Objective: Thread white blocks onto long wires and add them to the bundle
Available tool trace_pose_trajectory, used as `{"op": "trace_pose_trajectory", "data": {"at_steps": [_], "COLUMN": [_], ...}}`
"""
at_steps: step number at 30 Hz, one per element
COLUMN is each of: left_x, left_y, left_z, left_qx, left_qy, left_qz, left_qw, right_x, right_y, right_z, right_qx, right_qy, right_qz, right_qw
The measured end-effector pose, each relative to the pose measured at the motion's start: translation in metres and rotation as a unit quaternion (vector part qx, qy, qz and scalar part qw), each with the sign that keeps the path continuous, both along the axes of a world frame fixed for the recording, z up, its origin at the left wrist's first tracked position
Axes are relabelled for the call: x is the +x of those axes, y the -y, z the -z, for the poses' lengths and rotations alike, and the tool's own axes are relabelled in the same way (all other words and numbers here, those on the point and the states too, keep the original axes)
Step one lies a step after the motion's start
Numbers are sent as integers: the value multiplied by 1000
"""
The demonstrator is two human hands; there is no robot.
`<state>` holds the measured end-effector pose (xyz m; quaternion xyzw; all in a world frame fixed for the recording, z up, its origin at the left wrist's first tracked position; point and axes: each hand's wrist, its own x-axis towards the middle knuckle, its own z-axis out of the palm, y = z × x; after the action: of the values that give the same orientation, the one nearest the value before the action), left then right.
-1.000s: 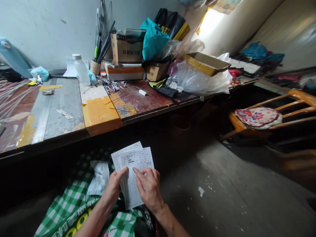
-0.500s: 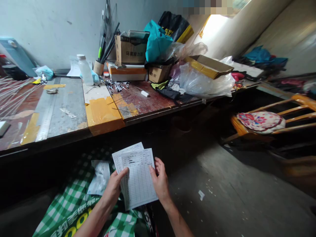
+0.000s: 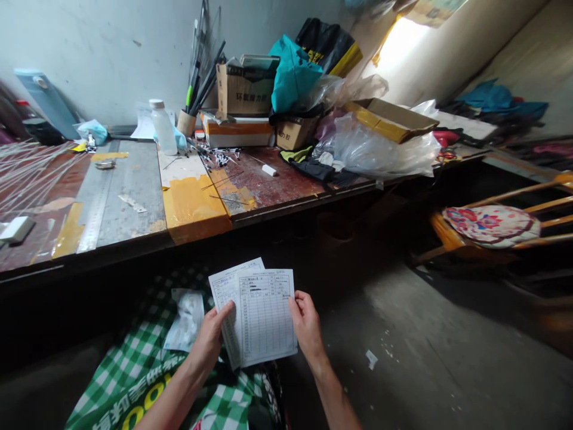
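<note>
Two printed forms, fanned apart and overlapping, are held up over my lap. My left hand (image 3: 213, 329) pinches the rear paper form (image 3: 222, 286) by its left side, thumb on top. The front paper form (image 3: 268, 322), a ruled table with handwriting in its upper rows, is gripped at its right edge by my right hand (image 3: 307, 325), thumb in front. The fingers behind the papers are partly hidden. A clear plastic packet (image 3: 187, 319) lies on the green-and-white checked cloth (image 3: 134, 364) across my lap, beside my left forearm.
Ahead runs a worktable (image 3: 286, 191) bearing a white bottle (image 3: 163, 128), thin rods (image 3: 197, 83), a cardboard box (image 3: 246, 89), plastic bags (image 3: 380, 146) and a small white block (image 3: 269, 170). To the right stands a wooden chair (image 3: 441, 233) with a floral cushion (image 3: 492, 226).
My right hand has moved right with the front form, so the two forms overlap less and more of the rear one shows. The whole view has shifted slightly.
</note>
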<state>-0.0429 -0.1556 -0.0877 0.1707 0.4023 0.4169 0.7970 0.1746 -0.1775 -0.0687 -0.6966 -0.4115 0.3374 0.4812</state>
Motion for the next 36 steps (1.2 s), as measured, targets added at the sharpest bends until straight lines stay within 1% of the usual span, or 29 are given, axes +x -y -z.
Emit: {"op": "trace_pose_trajectory", "data": {"at_steps": [5,12,21,31,36], "left_x": [-1,0,0,1,0], "left_y": [2,1,1,1,0], "left_z": [0,3,-1,5,6], "left_qx": [9,-3,-1,-10,-1], "left_qy": [0,-7,-7,-17,-16], "left_qz": [2,-5,-5,-3,0], "left_qw": [1000,1000,1000,1000,1000], "right_x": [1,0,1,0,1], "right_y": [-1,-2,-1,0,-1], "right_z": [0,1,3,5,4], "right_qx": [3,2,4,3,3], "right_qy": [-1,-5,-4,7,14], "right_qz": [9,6,8,-9,0], "right_qw": [1000,1000,1000,1000,1000]}}
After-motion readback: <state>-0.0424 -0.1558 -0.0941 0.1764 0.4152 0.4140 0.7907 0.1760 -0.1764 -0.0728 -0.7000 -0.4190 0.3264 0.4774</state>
